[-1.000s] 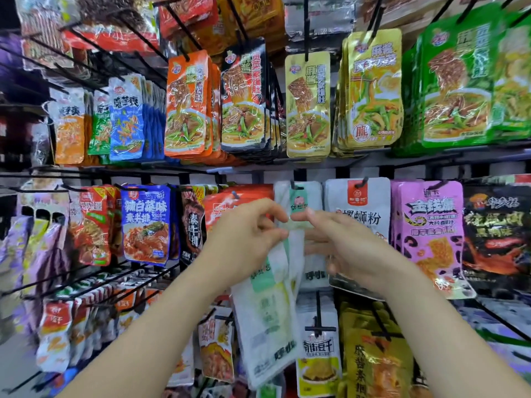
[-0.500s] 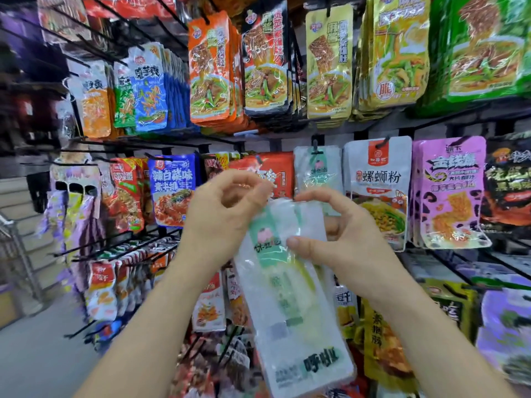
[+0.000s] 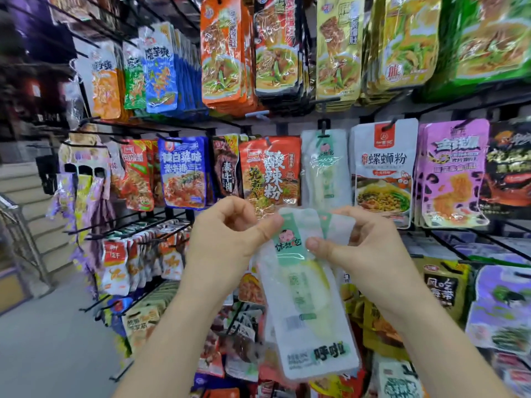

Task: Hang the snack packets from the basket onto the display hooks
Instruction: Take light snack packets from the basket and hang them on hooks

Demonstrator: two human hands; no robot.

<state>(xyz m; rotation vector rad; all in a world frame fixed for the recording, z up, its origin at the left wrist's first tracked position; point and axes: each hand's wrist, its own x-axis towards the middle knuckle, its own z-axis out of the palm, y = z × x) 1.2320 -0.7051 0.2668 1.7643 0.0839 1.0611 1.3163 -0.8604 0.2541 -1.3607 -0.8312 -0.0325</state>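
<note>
I hold white-and-green snack packets in front of the display wall, their tops fanned apart so that two green header strips show. My left hand pinches the top left edge of the front packet. My right hand pinches the top of the packets from the right, thumb on the front. A matching white-and-green packet hangs on a black hook in the middle row, just above my hands. The basket is out of view.
Rows of black hooks carry coloured packets: an orange-red packet left of the matching one, a white noodle packet and a purple packet to its right. Bare hook ends stick out lower right. A grey floor lies at left.
My hands have pulled the packets down and away from the hook. The tops have fanned apart, showing a second packet behind the first. The camera has tilted down.
</note>
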